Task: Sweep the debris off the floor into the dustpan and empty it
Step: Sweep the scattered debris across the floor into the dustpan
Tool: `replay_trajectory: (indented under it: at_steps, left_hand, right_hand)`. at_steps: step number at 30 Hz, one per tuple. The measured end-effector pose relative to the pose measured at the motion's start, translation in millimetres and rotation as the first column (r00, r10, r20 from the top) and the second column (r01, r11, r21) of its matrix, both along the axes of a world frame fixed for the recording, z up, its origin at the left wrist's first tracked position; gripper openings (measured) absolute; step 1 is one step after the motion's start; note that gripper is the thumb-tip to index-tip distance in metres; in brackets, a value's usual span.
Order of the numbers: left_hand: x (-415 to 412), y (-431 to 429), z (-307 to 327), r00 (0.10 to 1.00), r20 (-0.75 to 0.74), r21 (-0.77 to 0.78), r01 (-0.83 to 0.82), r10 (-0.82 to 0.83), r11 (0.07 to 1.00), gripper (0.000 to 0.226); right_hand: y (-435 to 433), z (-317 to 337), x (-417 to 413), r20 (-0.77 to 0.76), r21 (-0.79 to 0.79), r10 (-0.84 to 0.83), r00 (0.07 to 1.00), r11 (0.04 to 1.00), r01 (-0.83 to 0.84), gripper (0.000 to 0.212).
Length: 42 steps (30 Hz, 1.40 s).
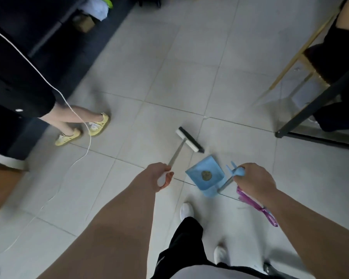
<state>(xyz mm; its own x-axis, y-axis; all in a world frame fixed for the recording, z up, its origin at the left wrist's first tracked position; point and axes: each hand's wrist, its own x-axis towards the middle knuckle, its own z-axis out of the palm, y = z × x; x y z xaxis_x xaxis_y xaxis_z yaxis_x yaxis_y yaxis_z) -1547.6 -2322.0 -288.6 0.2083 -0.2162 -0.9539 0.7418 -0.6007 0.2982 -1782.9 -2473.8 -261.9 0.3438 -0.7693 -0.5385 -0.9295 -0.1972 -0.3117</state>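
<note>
Head view: pale tiled floor; L hand grips broom, R hand grips dustpan.

There is only one view, from a camera on the person's head. It looks forward and steeply down at the tiled floor, from standing height. The wide lens bends the lines near the edges. Both forearms enter from the bottom edge, and the left hand and right hand are near the middle, rather close to the camera.
</note>
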Motion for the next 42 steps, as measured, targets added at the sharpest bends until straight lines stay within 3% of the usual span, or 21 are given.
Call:
replay_trajectory:
  at_steps: [13, 20, 26, 36, 38, 42]
  left_hand:
    - [-146.4, 248.8, 5.7, 0.942, 0.018, 0.167, -0.333, 0.335, 0.928, 0.018]
    - [-191.0, 352.8, 23.0, 0.905, 0.072, 0.206, -0.425, 0.42, 0.881, 0.008]
    - [-238.7, 449.7, 19.4, 0.868, 0.024, 0.243, -0.486, 0.495, 0.84, 0.017]
    - [-326.3, 608.5, 42.2, 0.805, 0.004, 0.247, -0.576, 0.594, 0.779, 0.025]
    - [-333.2, 627.5, 47.9, 0.775, 0.017, 0.24, -0.617, 0.632, 0.75, 0.018]
    - [-318.5, 631.1, 61.3, 0.807, 0.095, 0.215, -0.589, 0.583, 0.779, 0.016]
  right_hand:
    - [128.0, 17.4, -32.8, -0.044, -0.067, 0.472, 0.881, 0.878, -0.474, 0.028]
    - [219.7, 28.2, -34.5, -0.042, -0.014, 0.648, 0.761, 0.761, -0.648, 0.017]
    - [294.5, 18.5, -45.6, -0.034, -0.037, 0.701, 0.713, 0.712, -0.702, 0.029]
    - [433.9, 21.3, -71.8, -0.078, -0.038, 0.784, 0.616, 0.615, -0.787, 0.022]
    - [449.4, 23.7, -74.1, -0.077, -0.034, 0.788, 0.611, 0.611, -0.791, 0.025]
    - [465.9, 26.9, -73.8, -0.089, -0.037, 0.813, 0.576, 0.575, -0.817, 0.011]
